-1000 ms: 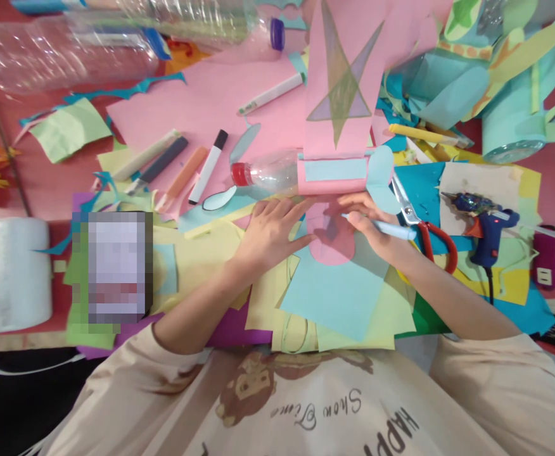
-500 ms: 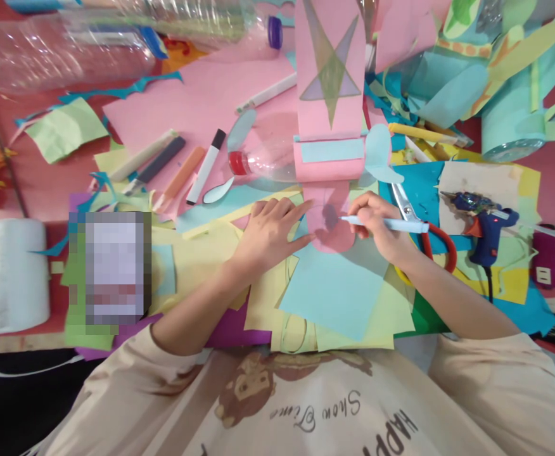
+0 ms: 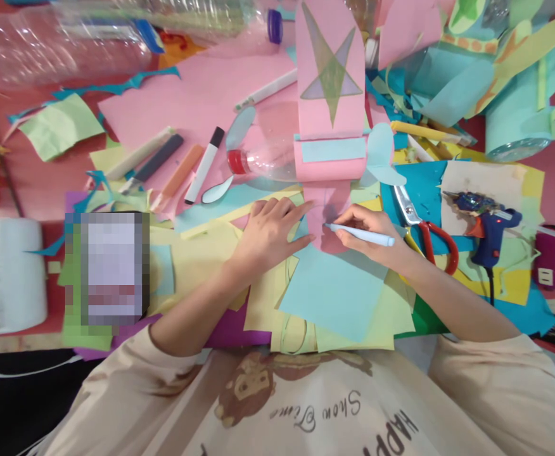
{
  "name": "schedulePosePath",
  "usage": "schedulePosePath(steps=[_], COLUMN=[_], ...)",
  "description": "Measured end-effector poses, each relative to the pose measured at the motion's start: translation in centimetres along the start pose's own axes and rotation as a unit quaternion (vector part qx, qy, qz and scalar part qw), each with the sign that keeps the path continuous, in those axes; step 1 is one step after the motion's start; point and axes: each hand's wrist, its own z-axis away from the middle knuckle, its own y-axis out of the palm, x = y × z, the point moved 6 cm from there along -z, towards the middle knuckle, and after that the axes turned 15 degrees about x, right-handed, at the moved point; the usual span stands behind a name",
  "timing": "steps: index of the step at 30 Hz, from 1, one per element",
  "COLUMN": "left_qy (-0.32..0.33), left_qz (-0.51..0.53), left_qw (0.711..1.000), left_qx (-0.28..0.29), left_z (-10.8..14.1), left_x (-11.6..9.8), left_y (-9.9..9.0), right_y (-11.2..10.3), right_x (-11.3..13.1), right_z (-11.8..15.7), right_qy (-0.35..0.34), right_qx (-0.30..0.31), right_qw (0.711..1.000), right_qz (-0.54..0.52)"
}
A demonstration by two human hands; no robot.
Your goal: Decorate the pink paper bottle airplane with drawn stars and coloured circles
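My right hand (image 3: 370, 235) grips a light blue marker (image 3: 367, 235), its tip at the pink paper flap (image 3: 327, 193). The flap has a rounded end and hangs below a clear bottle (image 3: 272, 155) with a red cap. Fingers spread, my left hand (image 3: 272, 231) lies flat with its thumb and fingertips at the flap's left edge. Pink paper wraps the bottle and rises above it as a panel (image 3: 308, 117) bearing a star. A light blue paper sheet (image 3: 337, 291) lies under the flap.
Red-handled scissors (image 3: 439, 247) and a blue glue gun (image 3: 493, 234) lie to the right. Several markers (image 3: 206, 164) are spread at left, near a blurred-out phone (image 3: 111, 266). Large plastic bottles (image 3: 68, 50) lie at the back left, and paper crafts (image 3: 517, 114) stand at the back right.
My right hand has shifted left and slightly down, bringing the marker tip further onto the pink flap. My left hand stays in place.
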Motion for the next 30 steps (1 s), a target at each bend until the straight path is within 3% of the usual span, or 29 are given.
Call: schedulePosePath(steps=[10,15,21,25,30], left_qy=[0.001,-0.006,-0.008,-0.011,-0.015], left_qz=[0.001,0.004,0.005,0.011,0.005], left_qw=[1.000,1.000,1.000,1.000,1.000], left_qx=[-0.003,0.006,0.003,0.010,0.010], left_z=[0.0,0.0,-0.1,-0.1,-0.1], left_x=[0.0,0.1,0.1,0.1,0.2], left_y=[0.0,0.1,0.1,0.1,0.2], right_y=[0.1,0.0,0.6,0.3,0.6], right_x=[0.9,1.1,1.1,1.4,1.2], right_z=[-0.3,-0.2,-0.3,-0.3,-0.2], right_qy=[0.007,0.006,0.034,0.020,0.063], right_qx=[0.033,0.013,0.071,0.050,0.074], right_qw=[0.999,1.000,0.997,0.998,0.995], right_qz=[0.021,0.021,0.025,0.023,0.032])
